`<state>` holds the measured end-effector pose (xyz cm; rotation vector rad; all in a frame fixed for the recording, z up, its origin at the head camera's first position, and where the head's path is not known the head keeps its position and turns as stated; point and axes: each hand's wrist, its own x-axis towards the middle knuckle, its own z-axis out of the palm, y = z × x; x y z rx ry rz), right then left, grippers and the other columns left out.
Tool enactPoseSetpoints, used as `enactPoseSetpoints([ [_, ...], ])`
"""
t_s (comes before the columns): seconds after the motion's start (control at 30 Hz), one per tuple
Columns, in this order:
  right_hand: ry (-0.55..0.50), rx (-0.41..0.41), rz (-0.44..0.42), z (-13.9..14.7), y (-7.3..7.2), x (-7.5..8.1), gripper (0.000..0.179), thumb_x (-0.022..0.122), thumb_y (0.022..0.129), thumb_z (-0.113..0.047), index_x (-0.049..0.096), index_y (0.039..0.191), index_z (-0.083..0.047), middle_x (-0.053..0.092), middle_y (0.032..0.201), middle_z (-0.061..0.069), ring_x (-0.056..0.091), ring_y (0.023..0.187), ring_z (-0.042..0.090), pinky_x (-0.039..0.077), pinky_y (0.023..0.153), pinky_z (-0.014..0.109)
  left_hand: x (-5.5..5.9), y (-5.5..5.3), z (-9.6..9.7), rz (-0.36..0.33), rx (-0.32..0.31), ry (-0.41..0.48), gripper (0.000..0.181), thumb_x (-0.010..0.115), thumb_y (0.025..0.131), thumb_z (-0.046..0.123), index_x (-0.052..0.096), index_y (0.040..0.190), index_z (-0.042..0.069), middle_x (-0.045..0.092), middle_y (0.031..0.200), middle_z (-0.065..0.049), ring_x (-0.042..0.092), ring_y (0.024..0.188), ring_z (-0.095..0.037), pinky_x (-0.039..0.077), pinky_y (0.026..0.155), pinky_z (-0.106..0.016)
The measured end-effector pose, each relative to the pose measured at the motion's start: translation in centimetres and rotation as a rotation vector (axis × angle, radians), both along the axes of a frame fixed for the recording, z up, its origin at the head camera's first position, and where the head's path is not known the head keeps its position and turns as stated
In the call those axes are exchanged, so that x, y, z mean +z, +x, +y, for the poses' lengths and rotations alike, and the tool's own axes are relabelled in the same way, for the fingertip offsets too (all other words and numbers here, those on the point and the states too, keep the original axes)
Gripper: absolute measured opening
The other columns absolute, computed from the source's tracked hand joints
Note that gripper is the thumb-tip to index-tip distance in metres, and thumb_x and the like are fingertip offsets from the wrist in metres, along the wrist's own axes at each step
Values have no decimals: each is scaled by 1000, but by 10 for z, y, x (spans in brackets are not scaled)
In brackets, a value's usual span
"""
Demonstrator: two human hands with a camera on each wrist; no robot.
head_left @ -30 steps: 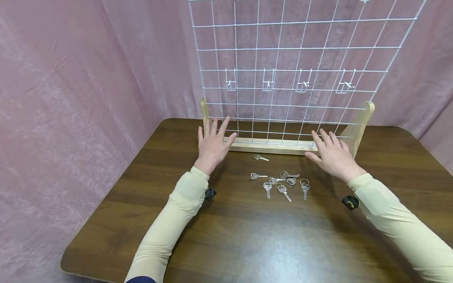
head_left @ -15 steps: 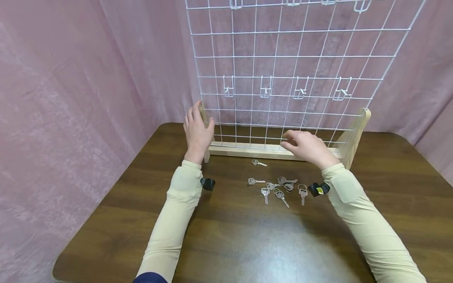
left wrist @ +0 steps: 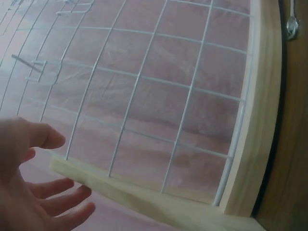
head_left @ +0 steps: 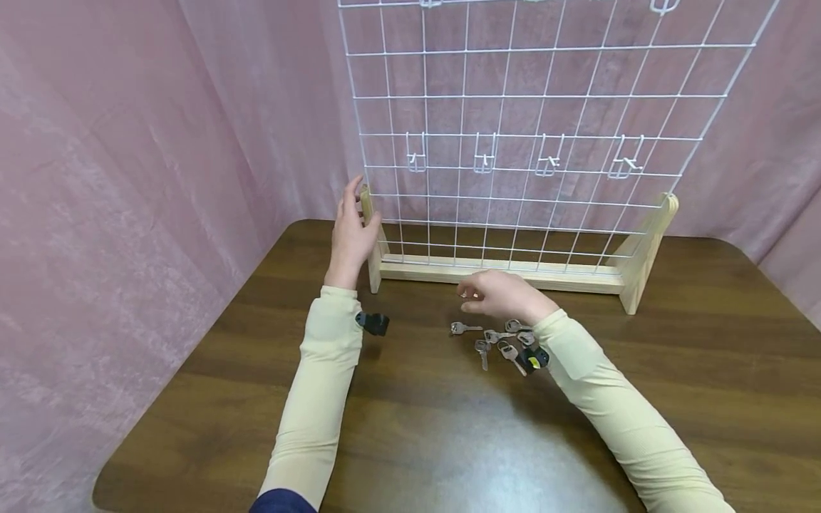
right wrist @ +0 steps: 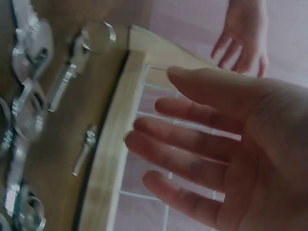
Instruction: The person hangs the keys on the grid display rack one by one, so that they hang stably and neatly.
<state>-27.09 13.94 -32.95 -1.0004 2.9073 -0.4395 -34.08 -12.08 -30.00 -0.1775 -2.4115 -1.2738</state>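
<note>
Several metal keys [head_left: 509, 353], some with split rings, lie on the brown table. My right hand [head_left: 507, 293] hovers above the table between these keys and the grid stand, partly hiding a key near the stand's base. In the right wrist view its fingers are relaxed and apart, holding nothing; a small key [right wrist: 85, 150] lies beyond the fingertips. My left hand [head_left: 350, 239] is at the left wooden upright [head_left: 375, 267] of the white wire grid [head_left: 474, 196]. Its thumb and fingers are spread near the wood; whether they touch it I cannot tell.
Several white wire hooks [head_left: 484, 162] hang in a row on the grid, with more at the top edge. A wooden bar [head_left: 436, 273] joins the stand's left and right uprights [head_left: 649, 253]. Pink curtain [head_left: 192, 128] surrounds the table [head_left: 224, 399].
My left hand has moved left to the stand's upright. My right hand has moved left and closer to me, from the stand's right side to above the keys, its fingers more bent.
</note>
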Motion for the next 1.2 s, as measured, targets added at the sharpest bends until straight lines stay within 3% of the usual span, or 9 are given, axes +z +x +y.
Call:
enactPoseSetpoints([
  [0.1,56,3,0,-6,0,-4,25,69,87,-22,67,108,-9,73,100,7,68,90,22,56,79,41,0,-2,-3,-18,-25,-27,65,55,94,17,25,151,30,41,145,-15,54,118,-35,48,95,-50],
  [0.33,81,10,-45,-14,3,-18,21,70,84,-20,68,105,-14,66,78,-7,59,69,7,48,58,29,-10,-3,-13,-54,-52,-61,63,54,93,16,30,150,29,44,142,-17,60,113,-35,51,90,-51],
  [0.47,86,37,-82,-15,3,-21,26,69,81,-13,67,107,-15,61,73,-9,53,66,5,43,56,26,-11,-5,-16,-49,-66,-54,63,53,94,16,29,150,30,46,141,-18,61,114,-35,51,93,-51],
  [0.6,99,57,-65,-17,2,-24,26,66,80,-10,68,105,-16,57,69,-9,49,64,6,40,54,24,-10,-7,-17,-56,-67,-72,65,53,95,15,27,152,33,47,142,-18,61,113,-35,50,94,-50],
  [0.93,118,68,-48,-21,2,-29,11,65,81,-8,63,83,-19,59,66,-11,50,63,4,41,55,25,-8,-7,-16,-98,-79,-90,69,52,96,17,19,153,38,52,137,-21,58,117,-37,49,98,-50],
  [1.2,130,60,-15,-19,3,-27,12,68,82,-12,61,77,-21,53,64,-11,47,63,4,38,53,25,-8,-6,-15,-112,-94,-78,70,53,95,16,21,152,39,54,135,-22,60,116,-36,51,94,-50],
])
